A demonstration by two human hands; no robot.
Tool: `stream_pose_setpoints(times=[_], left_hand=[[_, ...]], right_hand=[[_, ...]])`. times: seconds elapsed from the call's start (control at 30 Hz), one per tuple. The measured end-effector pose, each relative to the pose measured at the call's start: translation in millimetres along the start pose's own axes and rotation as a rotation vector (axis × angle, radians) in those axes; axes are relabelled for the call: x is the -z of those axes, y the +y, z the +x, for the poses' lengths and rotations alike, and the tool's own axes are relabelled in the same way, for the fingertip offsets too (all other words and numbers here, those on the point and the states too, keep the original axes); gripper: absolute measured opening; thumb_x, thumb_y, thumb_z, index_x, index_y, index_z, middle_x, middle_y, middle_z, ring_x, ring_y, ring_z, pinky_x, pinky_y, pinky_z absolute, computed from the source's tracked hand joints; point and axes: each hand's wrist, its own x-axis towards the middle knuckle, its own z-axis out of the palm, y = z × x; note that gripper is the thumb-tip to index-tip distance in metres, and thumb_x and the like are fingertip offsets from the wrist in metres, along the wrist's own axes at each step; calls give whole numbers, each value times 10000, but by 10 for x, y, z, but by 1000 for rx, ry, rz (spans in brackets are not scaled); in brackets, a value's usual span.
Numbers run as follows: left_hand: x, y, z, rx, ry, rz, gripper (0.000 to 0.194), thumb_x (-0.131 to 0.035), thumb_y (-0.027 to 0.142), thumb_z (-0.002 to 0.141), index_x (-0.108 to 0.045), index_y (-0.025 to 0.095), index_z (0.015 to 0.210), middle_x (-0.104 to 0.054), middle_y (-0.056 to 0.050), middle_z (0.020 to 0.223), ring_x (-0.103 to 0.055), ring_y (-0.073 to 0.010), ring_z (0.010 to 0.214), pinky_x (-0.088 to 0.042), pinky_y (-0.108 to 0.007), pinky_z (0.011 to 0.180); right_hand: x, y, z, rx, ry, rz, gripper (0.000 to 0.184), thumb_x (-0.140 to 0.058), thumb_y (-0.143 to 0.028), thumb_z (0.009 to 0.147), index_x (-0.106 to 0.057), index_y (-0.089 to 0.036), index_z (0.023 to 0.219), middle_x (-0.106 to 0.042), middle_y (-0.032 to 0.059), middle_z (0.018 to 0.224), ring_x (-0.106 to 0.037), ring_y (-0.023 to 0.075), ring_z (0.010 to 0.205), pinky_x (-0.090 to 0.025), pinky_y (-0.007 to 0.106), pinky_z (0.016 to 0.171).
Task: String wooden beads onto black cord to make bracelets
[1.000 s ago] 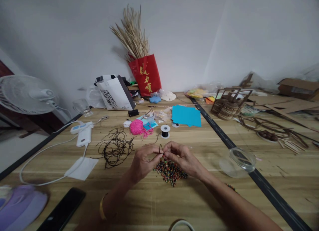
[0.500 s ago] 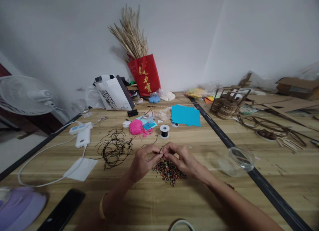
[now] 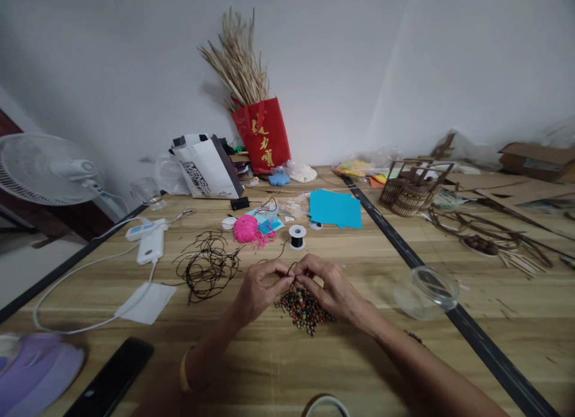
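A thin dark brown cord (image 3: 290, 266) rises in a small loop at the centre of the frame, just where the two hands meet. The left hand (image 3: 257, 289) and the right hand (image 3: 330, 285) each pinch it between thumb and forefinger, fingertips closed together and nearly touching one another, so the cord's free end sits right at the grip, probably held short to keep it stiff for fine work. Whether a bead is on the cord at the pinch is too small to tell.

Directly below the fingertips, touching the lower edge of both hands, lies a loose heap of small multicoloured round beads (image 3: 304, 306) on the pale wooden table (image 3: 269, 369), likely kept there so each one is within easy reach.

Just above the hands stands a small white spool of black thread (image 3: 297, 236), with a bright pink ball of yarn (image 3: 247, 229) to its left and a loose tangle of dark brown cord (image 3: 207, 268) left of centre. A clear round plastic lid (image 3: 435, 281) lies at the right. Further up are turquoise paper sheets (image 3: 335, 208) and a red paper bag holding dry straw stalks (image 3: 264, 135) against the white wall.
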Motion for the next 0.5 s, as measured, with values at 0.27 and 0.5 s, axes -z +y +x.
stream_pose_setpoints(times=[0.27, 0.5], left_hand=[[-13, 9, 11, 1, 32, -62, 72, -647, 160, 775, -636, 146, 705, -702, -43, 727, -645, -145, 687, -508, -232, 679], [-1, -13, 31, -54, 73, -111, 62, -632, 153, 793, -644, 143, 733, -696, -77, 796, -663, -181, 788, -517, -285, 745]], right_hand=[[5, -35, -16, -14, 15, -57, 93, -460, -156, 913, -537, -184, 868, -582, 15, 779, -535, 132, 689, -414, 240, 628], [7, -36, -1, -96, 103, -137, 78, -462, -145, 822, -477, -188, 759, -535, -4, 680, -474, 119, 582, -325, 219, 519]])
